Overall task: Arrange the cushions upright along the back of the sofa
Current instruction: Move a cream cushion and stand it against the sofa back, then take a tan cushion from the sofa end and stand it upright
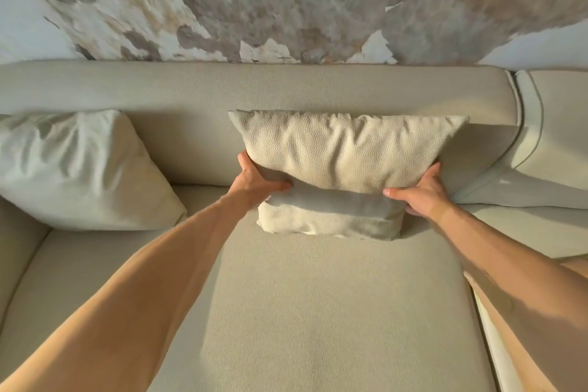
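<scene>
A beige textured cushion [343, 153] stands upright on the sofa seat [318, 312], leaning against the sofa back [254, 89] right of centre. My left hand [254, 181] grips its lower left side, thumb across the front. Gripping the lower right side is my right hand [420, 191]. The cushion's bottom edge rests on the seat and bulges forward below my thumbs. A second, paler cushion [79, 169] leans upright against the back at the far left, apart from the first.
The sofa's left armrest [16, 248] curves in at the lower left. Another sofa section [556, 124] adjoins on the right past a piped seam. Behind the sofa back rises a wall with peeling, patchy paint [286, 3].
</scene>
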A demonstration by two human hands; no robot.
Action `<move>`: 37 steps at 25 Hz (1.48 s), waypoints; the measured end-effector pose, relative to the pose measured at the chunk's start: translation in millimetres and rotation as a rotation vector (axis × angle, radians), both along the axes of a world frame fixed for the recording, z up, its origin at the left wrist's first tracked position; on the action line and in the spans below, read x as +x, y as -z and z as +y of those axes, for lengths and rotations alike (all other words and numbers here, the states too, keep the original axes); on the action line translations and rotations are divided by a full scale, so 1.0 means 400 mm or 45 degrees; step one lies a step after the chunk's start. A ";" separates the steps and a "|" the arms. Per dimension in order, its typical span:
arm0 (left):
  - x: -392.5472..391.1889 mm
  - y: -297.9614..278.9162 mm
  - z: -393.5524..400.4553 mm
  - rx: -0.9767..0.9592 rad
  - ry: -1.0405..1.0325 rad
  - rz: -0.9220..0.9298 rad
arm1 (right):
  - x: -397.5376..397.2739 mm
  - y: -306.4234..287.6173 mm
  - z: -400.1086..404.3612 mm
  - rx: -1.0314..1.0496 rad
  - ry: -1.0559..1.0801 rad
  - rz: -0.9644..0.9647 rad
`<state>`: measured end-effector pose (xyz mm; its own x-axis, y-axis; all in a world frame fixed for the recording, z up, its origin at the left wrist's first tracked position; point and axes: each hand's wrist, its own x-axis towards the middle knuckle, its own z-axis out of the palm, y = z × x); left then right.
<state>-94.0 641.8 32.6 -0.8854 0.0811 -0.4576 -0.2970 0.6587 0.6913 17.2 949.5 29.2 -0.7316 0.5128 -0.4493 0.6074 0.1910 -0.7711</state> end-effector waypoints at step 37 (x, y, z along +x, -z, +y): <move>0.610 -0.696 0.156 -0.203 0.556 0.562 | 0.902 -0.728 0.155 1.021 -0.113 -0.223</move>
<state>149.9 704.1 311.1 -0.8942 0.4377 -0.0939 0.3118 0.7595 0.5710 378.0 1011.6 320.4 -0.7381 0.6696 -0.0825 0.6626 0.6964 -0.2755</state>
